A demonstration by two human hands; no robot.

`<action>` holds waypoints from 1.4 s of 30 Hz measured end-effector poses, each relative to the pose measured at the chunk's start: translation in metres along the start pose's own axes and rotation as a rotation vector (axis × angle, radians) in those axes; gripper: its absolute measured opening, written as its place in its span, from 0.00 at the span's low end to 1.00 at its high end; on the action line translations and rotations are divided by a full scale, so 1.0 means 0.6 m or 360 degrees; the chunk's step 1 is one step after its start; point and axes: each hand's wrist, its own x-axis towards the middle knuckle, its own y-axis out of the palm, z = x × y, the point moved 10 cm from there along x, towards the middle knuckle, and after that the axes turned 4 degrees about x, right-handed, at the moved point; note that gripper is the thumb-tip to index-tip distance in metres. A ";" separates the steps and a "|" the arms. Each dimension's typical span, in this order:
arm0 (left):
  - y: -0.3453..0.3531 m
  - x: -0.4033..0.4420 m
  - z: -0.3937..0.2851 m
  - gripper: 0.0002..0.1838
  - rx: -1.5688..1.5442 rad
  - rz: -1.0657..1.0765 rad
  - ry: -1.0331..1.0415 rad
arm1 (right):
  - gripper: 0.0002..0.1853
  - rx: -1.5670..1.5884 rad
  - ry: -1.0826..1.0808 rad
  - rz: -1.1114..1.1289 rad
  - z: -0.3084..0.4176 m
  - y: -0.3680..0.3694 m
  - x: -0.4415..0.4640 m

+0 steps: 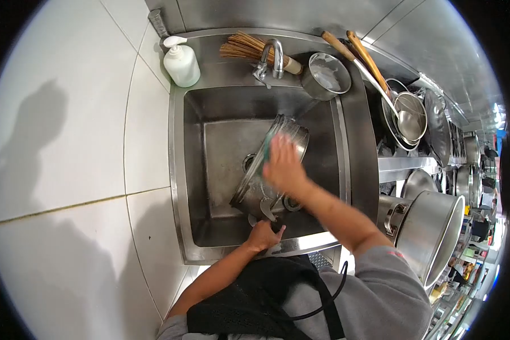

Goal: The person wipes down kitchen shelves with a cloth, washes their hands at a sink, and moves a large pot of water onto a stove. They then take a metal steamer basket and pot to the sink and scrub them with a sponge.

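Observation:
A metal pot (300,135) with suds on it stands tilted on its side in the steel sink (221,147). My left hand (262,237) is closed at the pot's near end, by a curved metal piece that looks like a handle (267,209). My right hand (283,161) lies across the pot and presses a green scouring pad (266,150) against it; the fingers partly cover the pad. Part of the pot is hidden under my right hand and forearm.
Behind the basin are a faucet (277,59), a bamboo brush (241,48), a soap pump bottle (181,65) and a metal container (327,73). To the right stand a ladle (409,124), strainers and a large stockpot (430,232). A tiled wall (68,141) borders the left.

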 end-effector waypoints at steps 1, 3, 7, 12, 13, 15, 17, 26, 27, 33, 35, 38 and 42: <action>0.006 -0.001 -0.001 0.26 0.0047 0.0097 -0.0060 | 0.42 0.0149 -0.0182 0.0106 0.053 -0.009 -0.041; 0.020 0.009 0.008 0.25 0.0100 0.0198 -0.0107 | 0.43 0.0143 -0.0205 0.0074 0.051 -0.021 -0.034; -0.021 0.010 -0.011 0.24 0.0103 -0.0025 0.0040 | 0.38 0.0170 -0.0069 -0.0132 -0.015 -0.012 0.035; -0.035 0.000 -0.009 0.24 0.0247 0.0048 -0.0005 | 0.37 0.0599 0.0743 0.0428 -0.242 0.120 0.084; -0.048 -0.005 -0.018 0.24 0.0206 -0.0203 0.0210 | 0.37 0.0464 0.0604 0.0190 -0.214 0.084 0.086; -0.034 -0.015 0.002 0.23 0.0119 -0.0187 0.0217 | 0.38 0.0020 0.0244 0.0044 -0.059 0.023 0.023; -0.038 -0.006 -0.001 0.21 0.0098 -0.0217 0.0226 | 0.41 -0.0081 -0.0182 0.0044 0.075 -0.022 -0.047; -0.047 -0.007 0.015 0.22 0.0122 -0.0211 0.0101 | 0.45 0.0742 0.0653 0.0491 -0.236 0.132 0.084; -0.042 -0.011 0.022 0.22 0.0128 -0.0198 0.0099 | 0.45 0.0699 0.0704 0.0545 -0.238 0.136 0.085; -0.048 -0.006 0.009 0.22 0.0025 -0.0315 0.0230 | 0.47 0.0149 -0.0226 0.0072 0.062 -0.039 -0.062; -0.049 -0.006 0.006 0.22 0.0026 -0.0241 0.0178 | 0.48 0.0166 -0.0166 0.0038 0.047 -0.039 -0.049; -0.036 0.002 0.015 0.22 0.0034 -0.0219 0.0167 | 0.50 0.0390 0.0250 0.0144 -0.077 0.017 0.039; -0.050 -0.009 0.024 0.22 0.0130 -0.0263 0.0078 | 0.51 0.0958 0.0916 0.0752 -0.247 0.131 0.080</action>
